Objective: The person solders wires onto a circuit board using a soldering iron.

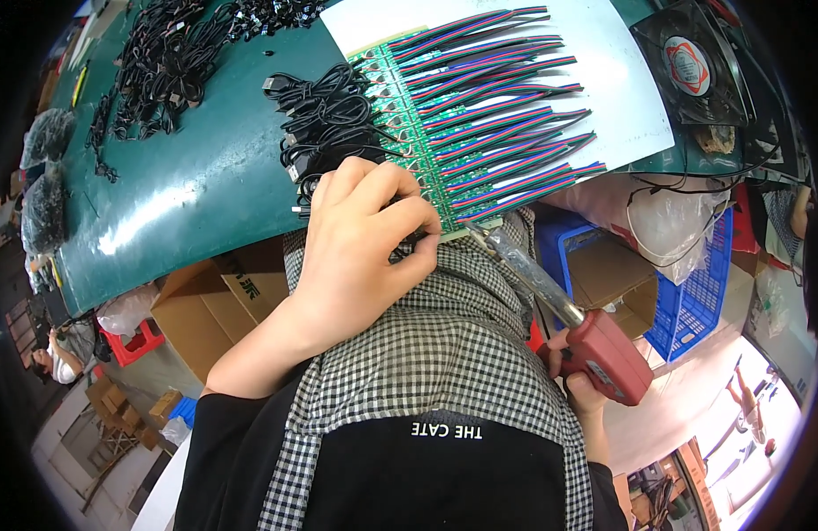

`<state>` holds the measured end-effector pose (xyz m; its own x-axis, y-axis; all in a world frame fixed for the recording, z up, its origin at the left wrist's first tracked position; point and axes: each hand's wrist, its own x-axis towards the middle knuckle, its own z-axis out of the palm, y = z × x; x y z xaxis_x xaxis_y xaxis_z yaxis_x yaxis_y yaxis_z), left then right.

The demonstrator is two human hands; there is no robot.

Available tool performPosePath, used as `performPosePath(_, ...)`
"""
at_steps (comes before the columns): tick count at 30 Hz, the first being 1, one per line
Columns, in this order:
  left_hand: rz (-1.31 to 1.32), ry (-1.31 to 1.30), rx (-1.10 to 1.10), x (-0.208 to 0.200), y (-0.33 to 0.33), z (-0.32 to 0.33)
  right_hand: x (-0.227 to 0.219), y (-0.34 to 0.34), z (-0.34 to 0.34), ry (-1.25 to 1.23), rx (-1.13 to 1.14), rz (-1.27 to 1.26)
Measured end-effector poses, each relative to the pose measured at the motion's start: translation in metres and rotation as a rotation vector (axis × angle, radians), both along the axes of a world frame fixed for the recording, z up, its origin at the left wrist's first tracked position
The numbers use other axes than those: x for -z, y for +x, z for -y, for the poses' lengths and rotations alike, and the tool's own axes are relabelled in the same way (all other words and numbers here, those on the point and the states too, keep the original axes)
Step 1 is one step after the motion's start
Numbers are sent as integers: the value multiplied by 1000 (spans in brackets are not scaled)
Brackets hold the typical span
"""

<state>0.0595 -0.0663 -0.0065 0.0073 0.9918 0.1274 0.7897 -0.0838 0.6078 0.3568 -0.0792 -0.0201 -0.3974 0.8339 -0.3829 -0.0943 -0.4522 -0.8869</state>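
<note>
My left hand [364,239] is bent over the near end of a green circuit board panel [418,133], thumb and fingertips pinched together at its edge. What they pinch is hidden. In my right hand [581,385] is a red soldering gun [610,358]; its metal barrel slants up and left, the tip close to the panel's near corner and my left fingertips. Rows of striped multicolour wires [506,115] fan out from the panel's right side. Coiled black USB cables [334,115] lie along its left side, some partly behind my left hand.
A white sheet [625,115] lies under the wires on the green table [214,195]. More black cables [165,71] are heaped at the far left. A black fan [692,64] stands at the right. Below the table are a blue crate [701,310] and a cardboard box [210,310].
</note>
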Motion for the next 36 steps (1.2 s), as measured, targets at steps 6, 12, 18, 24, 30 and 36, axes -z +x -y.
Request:
performPosePath(6, -22, -19, 16, -3, -1, -3, 16, 15, 9, 180, -66, 184)
performPosePath(12, 5, -73, 69, -6, -5, -6, 9, 10, 5, 62, -55, 129)
performPosePath(18, -23, -99, 67, -10, -5, -7, 27, 26, 13, 188, -123, 242)
performPosePath(24, -57, -118, 83, -14, -4, -10, 21, 19, 0, 349, -211, 302)
performPosePath(30, -87, -94, 97, -15, -4, -11, 13, 13, 2, 208, -78, 247)
performPosePath(36, -68, -99, 95, -15, -5, -10, 9, 3, -5, 97, -19, -148)
